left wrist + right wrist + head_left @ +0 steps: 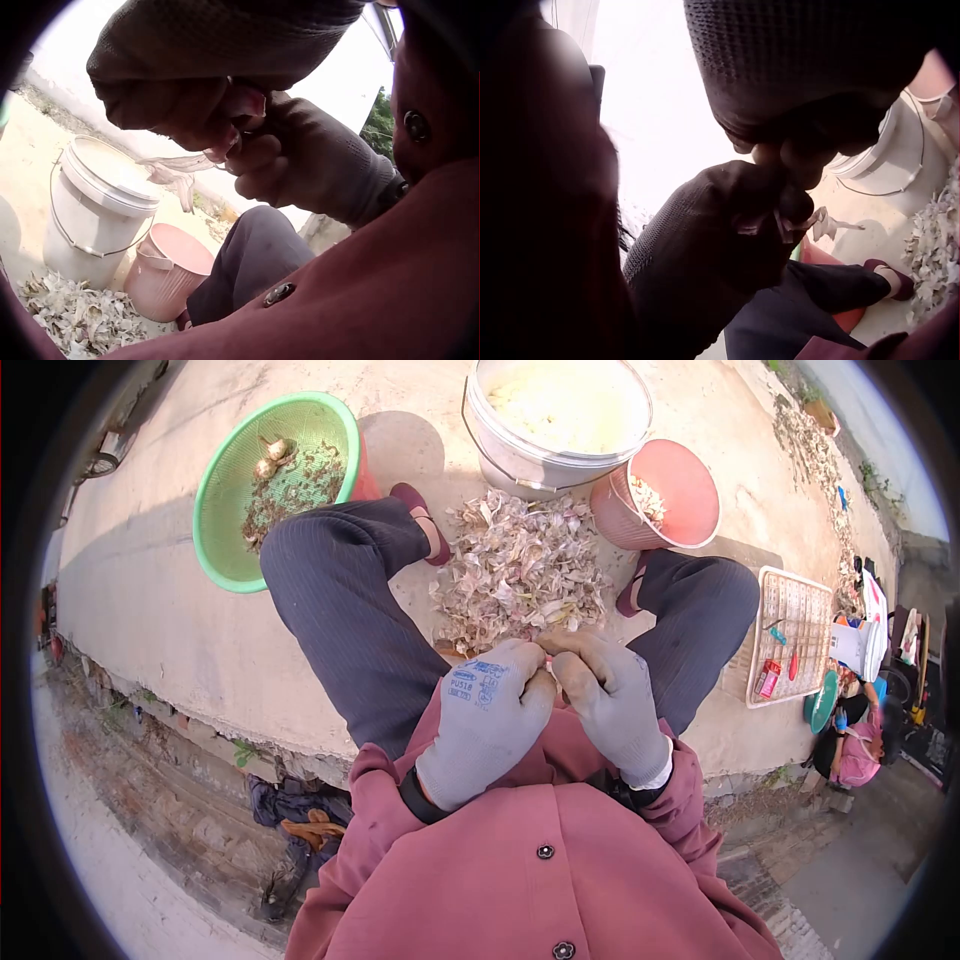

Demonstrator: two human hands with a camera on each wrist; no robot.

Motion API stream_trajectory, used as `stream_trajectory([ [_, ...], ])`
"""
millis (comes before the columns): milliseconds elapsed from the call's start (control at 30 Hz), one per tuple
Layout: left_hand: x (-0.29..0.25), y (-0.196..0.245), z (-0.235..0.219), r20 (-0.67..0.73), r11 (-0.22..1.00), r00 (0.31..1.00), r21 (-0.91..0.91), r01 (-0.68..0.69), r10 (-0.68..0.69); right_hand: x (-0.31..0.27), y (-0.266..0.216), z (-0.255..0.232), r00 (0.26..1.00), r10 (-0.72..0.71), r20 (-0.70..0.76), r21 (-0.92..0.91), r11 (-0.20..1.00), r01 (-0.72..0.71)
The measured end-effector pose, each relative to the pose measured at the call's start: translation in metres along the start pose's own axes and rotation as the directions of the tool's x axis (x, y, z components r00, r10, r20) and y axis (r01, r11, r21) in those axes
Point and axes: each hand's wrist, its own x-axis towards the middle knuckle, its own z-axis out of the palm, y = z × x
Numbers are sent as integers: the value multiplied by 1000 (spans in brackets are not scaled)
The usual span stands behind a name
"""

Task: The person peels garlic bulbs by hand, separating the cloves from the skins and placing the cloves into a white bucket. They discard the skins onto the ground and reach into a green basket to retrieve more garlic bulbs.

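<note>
In front of the lap both gloved hands meet, fingertips curled together. The left hand (487,710) and the right hand (612,705) pinch a garlic bulb between them, mostly covered by the fingers. Its pinkish skin (246,102) shows between the hands in the left wrist view, and a dry strip of garlic skin (180,166) dangles from it. In the right wrist view the hands are dark, with a papery shred (826,223) sticking out past the fingertips. Below the hands, between the feet, lies a heap of garlic skins (525,565).
Beyond the heap stands a white bucket (520,472) of pale peeled cloves, beside a pink bucket (690,490) holding some cloves. At left, a green basket (215,510) contains a few bulbs and debris. A white crate (800,610) lies at right; another person (860,745) sits beyond it.
</note>
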Motion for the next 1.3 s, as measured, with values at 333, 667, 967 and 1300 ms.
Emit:
stream_trajectory([
  [333, 2, -7, 7, 122, 935, 944, -148, 322, -306, -6, 10, -9, 947, 291, 137, 516, 795, -320],
  [667, 4, -5, 2, 99, 637, 891, -665, 391, -443, -9, 27, -16, 953, 286, 104, 630, 722, -286],
  [967, 8, -16, 8, 183, 604, 877, -661, 445, -445, -17, 35, -6, 996, 79, -41, 478, 877, -50],
  [1300, 12, -20, 24, 331, 485, 904, -764, 425, -270, -7, 45, -2, 985, -172, -6, -359, 920, 159],
])
